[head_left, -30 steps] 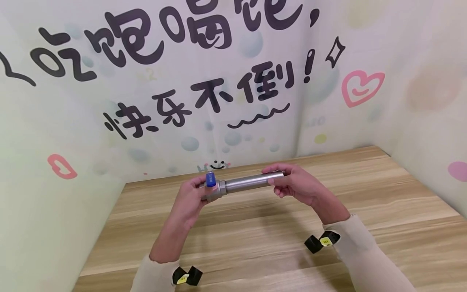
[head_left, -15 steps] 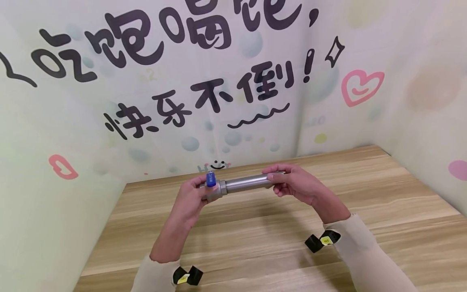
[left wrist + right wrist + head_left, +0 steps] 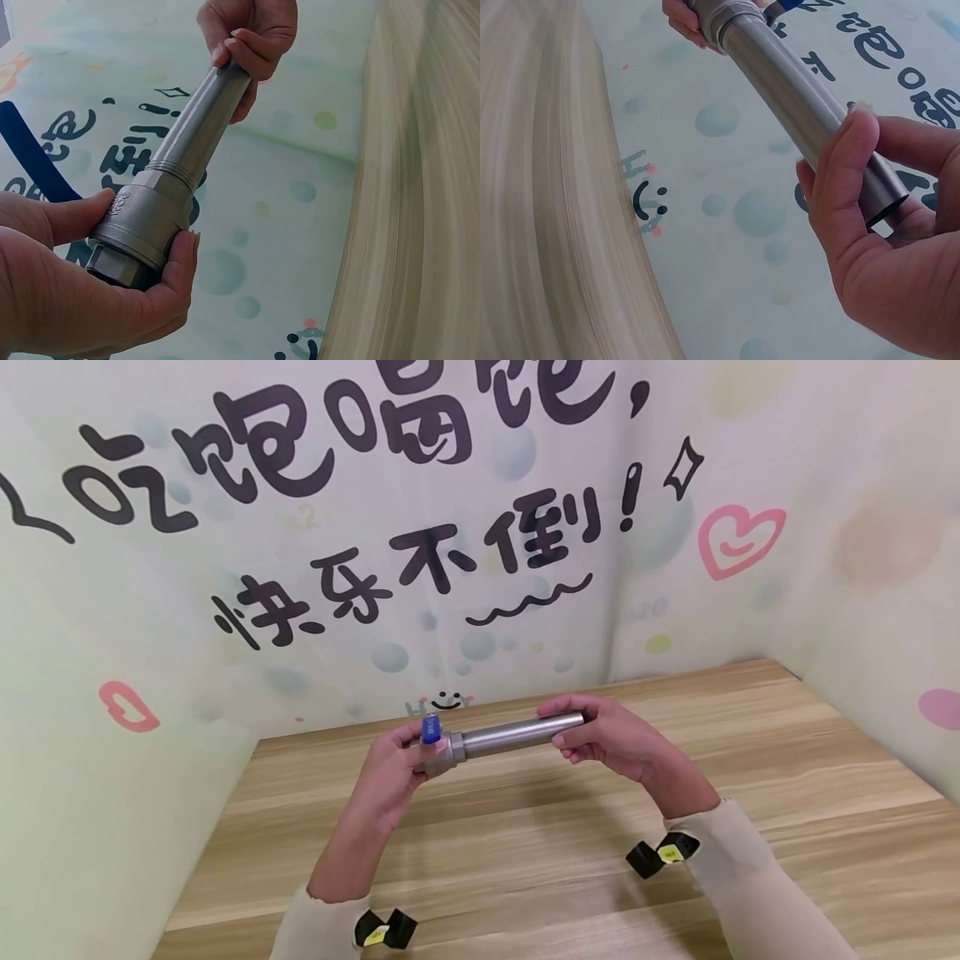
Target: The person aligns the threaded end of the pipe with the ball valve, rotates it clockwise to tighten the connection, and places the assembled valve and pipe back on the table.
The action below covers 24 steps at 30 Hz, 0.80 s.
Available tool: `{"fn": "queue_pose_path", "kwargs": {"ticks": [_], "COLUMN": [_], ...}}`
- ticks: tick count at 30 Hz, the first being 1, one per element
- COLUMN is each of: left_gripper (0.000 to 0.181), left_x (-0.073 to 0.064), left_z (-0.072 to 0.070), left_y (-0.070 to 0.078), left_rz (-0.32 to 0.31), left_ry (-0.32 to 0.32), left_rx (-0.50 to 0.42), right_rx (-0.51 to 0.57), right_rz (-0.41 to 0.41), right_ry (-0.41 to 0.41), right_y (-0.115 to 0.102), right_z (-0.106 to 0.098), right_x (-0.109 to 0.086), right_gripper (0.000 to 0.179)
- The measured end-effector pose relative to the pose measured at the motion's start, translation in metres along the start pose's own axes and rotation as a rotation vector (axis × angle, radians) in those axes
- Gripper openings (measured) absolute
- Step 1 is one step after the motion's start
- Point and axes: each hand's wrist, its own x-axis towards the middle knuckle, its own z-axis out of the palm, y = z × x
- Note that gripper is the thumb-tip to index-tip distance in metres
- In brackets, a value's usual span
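A metal ball valve (image 3: 139,225) with a blue lever handle (image 3: 431,728) is gripped by my left hand (image 3: 388,770), thumb on one side of its body and fingers on the other. A straight steel pipe (image 3: 517,737) runs from the valve's hex end toward the right, with a few threads showing at the joint in the left wrist view. Around the pipe's free end curl the fingers of my right hand (image 3: 618,739); its open mouth shows in the right wrist view. Both parts are held up above the wooden table (image 3: 480,843), the pipe nearly level and slightly higher at the right.
Behind the table hangs a pale cloth backdrop (image 3: 337,668) with black lettering, hearts and bubbles, and it continues along both sides. A small black camera with a yellow label is strapped to each sleeve (image 3: 738,860).
My right hand's thumb goes further over the pipe's end, then slides back down to the pipe's lower side, baring the end. The left hand and valve stay in place.
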Motion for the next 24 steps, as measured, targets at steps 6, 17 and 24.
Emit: {"fn": "queue_pose_path", "kwargs": {"ticks": [6, 17, 24], "left_gripper": [0.043, 0.043, 0.044], "left_x": [-0.0006, -0.0017, -0.0015], "left_z": [-0.0009, -0.0011, -0.0006], "left_y": [-0.0003, -0.0002, -0.0001], "left_rz": [-0.002, 0.008, 0.009], "left_ry": [0.001, -0.006, -0.006], "left_rx": [-0.003, 0.006, 0.002], "right_rx": [0.002, -0.034, -0.037], "right_rz": [-0.005, 0.029, 0.022], "right_ry": [-0.016, -0.013, -0.02], "right_y": [-0.0002, -0.001, -0.0002], "right_z": [0.0008, 0.0028, 0.0027], "right_x": [-0.0008, -0.001, 0.0008], "right_gripper": [0.037, 0.031, 0.03]}}
